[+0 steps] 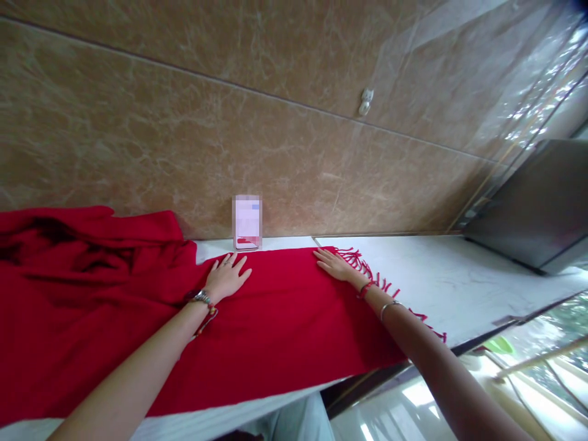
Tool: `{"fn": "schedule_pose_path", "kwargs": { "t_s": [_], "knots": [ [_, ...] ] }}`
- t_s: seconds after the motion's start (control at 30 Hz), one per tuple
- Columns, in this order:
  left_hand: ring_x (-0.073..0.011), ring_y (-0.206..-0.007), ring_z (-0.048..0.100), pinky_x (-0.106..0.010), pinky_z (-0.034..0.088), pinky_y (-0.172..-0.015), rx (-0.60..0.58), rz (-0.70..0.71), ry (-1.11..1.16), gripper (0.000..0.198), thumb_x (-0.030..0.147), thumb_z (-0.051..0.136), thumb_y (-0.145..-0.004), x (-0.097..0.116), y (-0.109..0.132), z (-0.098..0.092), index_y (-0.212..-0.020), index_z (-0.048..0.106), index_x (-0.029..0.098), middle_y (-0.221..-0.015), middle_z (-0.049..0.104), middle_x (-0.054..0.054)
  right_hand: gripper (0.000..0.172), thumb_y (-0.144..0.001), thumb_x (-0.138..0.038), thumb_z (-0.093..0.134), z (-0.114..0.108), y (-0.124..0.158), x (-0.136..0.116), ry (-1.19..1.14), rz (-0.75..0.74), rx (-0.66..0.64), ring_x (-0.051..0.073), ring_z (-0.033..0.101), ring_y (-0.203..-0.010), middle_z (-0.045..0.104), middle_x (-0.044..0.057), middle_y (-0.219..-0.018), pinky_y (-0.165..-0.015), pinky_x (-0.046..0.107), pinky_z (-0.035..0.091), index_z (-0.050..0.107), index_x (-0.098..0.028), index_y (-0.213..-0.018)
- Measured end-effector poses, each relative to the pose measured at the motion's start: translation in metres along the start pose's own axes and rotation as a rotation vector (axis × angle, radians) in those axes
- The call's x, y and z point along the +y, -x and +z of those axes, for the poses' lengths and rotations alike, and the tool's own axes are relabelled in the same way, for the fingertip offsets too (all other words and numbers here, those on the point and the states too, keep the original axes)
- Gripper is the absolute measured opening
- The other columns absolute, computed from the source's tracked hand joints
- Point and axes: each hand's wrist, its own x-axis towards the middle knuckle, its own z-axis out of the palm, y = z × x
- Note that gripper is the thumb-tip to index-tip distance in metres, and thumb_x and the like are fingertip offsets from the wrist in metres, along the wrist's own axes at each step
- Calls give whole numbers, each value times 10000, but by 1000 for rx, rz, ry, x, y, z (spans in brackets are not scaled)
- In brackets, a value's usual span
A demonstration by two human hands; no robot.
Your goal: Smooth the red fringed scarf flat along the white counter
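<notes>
A large red scarf (285, 324) with a fringed end lies spread over a white counter (459, 275). My left hand (226, 277) rests flat on the cloth near its far edge, fingers spread, a watch and beads on the wrist. My right hand (334, 265) lies flat on the scarf's right end, right beside the red fringe (367, 269), with a red string and a bangle on the wrist. The scarf's left part (78, 275) is bunched in folds against the wall.
A small upright card (247, 222) stands against the brown marble wall (275, 135) behind the scarf. A dark box-like appliance (537, 208) sits at the counter's right end. The counter's near edge runs diagonally; a green object (498, 344) shows below it.
</notes>
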Motion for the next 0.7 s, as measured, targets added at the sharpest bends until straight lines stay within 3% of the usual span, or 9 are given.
{"fn": "schedule_pose_path", "kwargs": {
  "t_s": [0.1, 0.17, 0.23, 0.3, 0.4, 0.5, 0.6, 0.7],
  "knots": [
    [-249, -1308, 212, -441, 190, -1039, 14, 10, 5, 539, 465, 279, -883, 0, 1, 1, -1349, 328, 199, -1428, 254, -87, 465, -920, -321, 257, -5, 4, 24, 13, 143, -1, 248, 222, -1304, 280, 97, -1418, -1022, 492, 244, 291, -187, -1364],
    [-250, -1305, 222, -438, 198, -1036, 24, 12, 6, 531, 457, 276, -885, -1, 0, 2, -1347, 334, 202, -1426, 260, -86, 465, -919, -324, 253, -10, 1, 18, 24, 183, 34, 278, 224, -1300, 288, 127, -1411, -1010, 529, 234, 309, -172, -1356],
    [-251, -1301, 232, -435, 205, -1034, 34, 13, 4, 528, 453, 276, -885, -1, 0, 3, -1345, 339, 201, -1421, 272, -87, 480, -924, -346, 223, -14, -4, -9, 2, 156, 102, 266, 164, -1319, 238, 118, -1433, -1029, 516, 199, 276, -174, -1369],
    [-254, -1298, 240, -436, 209, -1032, 44, 15, 4, 526, 452, 280, -884, -1, -2, 4, -1342, 344, 201, -1416, 283, -89, 500, -926, -362, 202, -16, -8, -54, -136, -18, 201, 237, 142, -1327, 234, 117, -1435, -1041, 478, 202, 246, -154, -1379],
    [-256, -1291, 256, -442, 228, -1022, 66, 22, 10, 511, 437, 283, -887, -2, -3, 4, -1335, 356, 203, -1408, 303, -88, 546, -908, -464, 216, -13, -7, -127, -276, -296, 146, 231, 143, -1328, 195, 70, -1452, -1030, 514, 196, 163, -229, -1398],
    [-246, -1280, 281, -420, 252, -1015, 101, 47, 15, 482, 382, 282, -894, -4, -3, 5, -1317, 389, 178, -1389, 338, -100, 553, -899, -495, 220, -11, 2, -165, -243, -376, 73, 232, 177, -1319, 221, 59, -1445, -1034, 520, 166, 183, -248, -1392],
    [-246, -1269, 301, -411, 263, -1010, 119, 59, 19, 472, 363, 288, -893, -6, -3, 5, -1302, 410, 162, -1376, 359, -106, 526, -900, -492, 219, -9, 13, -149, -154, -342, 70, 226, 201, -1312, 244, 50, -1438, -1042, 489, 163, 246, -267, -1375],
    [-244, -1263, 313, -407, 266, -1010, 132, 56, 29, 469, 373, 303, -888, -7, -3, 5, -1293, 422, 169, -1369, 373, -100, 512, -900, -488, 221, -2, 29, -89, -86, -181, 73, 234, 209, -1309, 244, 46, -1438, -1028, 495, 202, 270, -280, -1365]
  ]
}}
